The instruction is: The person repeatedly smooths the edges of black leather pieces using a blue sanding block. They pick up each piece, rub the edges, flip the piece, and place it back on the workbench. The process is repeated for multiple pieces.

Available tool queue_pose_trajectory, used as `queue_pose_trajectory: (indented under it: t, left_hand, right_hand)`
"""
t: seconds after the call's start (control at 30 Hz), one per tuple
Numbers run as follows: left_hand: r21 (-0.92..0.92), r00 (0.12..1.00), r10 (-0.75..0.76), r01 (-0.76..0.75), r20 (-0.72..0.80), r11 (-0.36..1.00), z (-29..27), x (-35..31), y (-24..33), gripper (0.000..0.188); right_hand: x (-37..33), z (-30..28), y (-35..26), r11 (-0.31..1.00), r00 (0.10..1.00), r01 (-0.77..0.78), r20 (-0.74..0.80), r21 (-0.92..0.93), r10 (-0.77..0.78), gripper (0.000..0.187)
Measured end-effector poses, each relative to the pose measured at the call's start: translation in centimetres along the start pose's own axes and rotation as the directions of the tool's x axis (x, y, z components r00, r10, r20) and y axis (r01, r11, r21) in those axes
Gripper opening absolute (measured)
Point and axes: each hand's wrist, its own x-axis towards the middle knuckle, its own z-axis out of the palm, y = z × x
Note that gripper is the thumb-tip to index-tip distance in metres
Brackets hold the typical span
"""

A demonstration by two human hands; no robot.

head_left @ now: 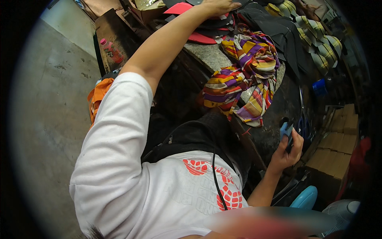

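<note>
My left arm reaches up to the top edge of the view. There my left hand [221, 6] lies with fingers stretched out over a pile of curved red and black cut pieces [199, 37]; the edge of the picture crops part of it. At the right, my right hand [289, 152] is closed around a small light-blue and dark object [285, 130], its kind unclear. Between the hands, a crumpled multicolored patterned cloth [254, 65] lies on a grey stone slab [211, 55]. Black flat pieces [274, 34] are piled to the right of the cloth.
Yellow-and-white striped pieces [321, 42] lie at the far right. Blue-handled scissors [304, 125] and a blue cylindrical item [319, 87] rest near the table's right side, above cardboard boxes [334, 137]. A pink-capped bottle [112, 51] and orange cloth [99, 95] are at the left.
</note>
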Motion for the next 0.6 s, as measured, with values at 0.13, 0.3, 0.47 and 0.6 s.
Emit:
queue_pose_trajectory:
  t: [0.13, 0.3, 0.47, 0.6]
  left_hand:
    - [0.057, 0.985, -0.005, -0.005, 0.173, 0.998, -1.0, -3.2, 0.5, 0.06]
    - [0.248, 0.966, 0.075, -0.138, 0.246, 0.959, -3.5, -1.0, 2.0, 0.037]
    - [0.003, 0.948, 0.131, -0.136, -0.289, 0.991, -3.4, 2.5, 9.9, 0.038]
    - [-0.052, 0.989, 0.038, -0.046, -0.145, 0.998, 0.4, 1.9, 16.0, 0.045]
  right_hand:
    - [0.1, 0.0, -0.1, 1.0, 1.0, 0.0, -0.017, 0.011, 0.0, 0.023]
    - [0.2, 0.2, -0.1, 1.0, 0.999, 0.017, -0.027, 0.007, -0.017, 0.022]
    - [0.5, 0.4, 0.1, 0.999, 0.999, 0.043, -0.023, -0.004, -0.043, 0.022]
    - [0.5, 0.3, 0.0, 0.999, 0.998, 0.049, -0.025, -0.007, -0.049, 0.023]
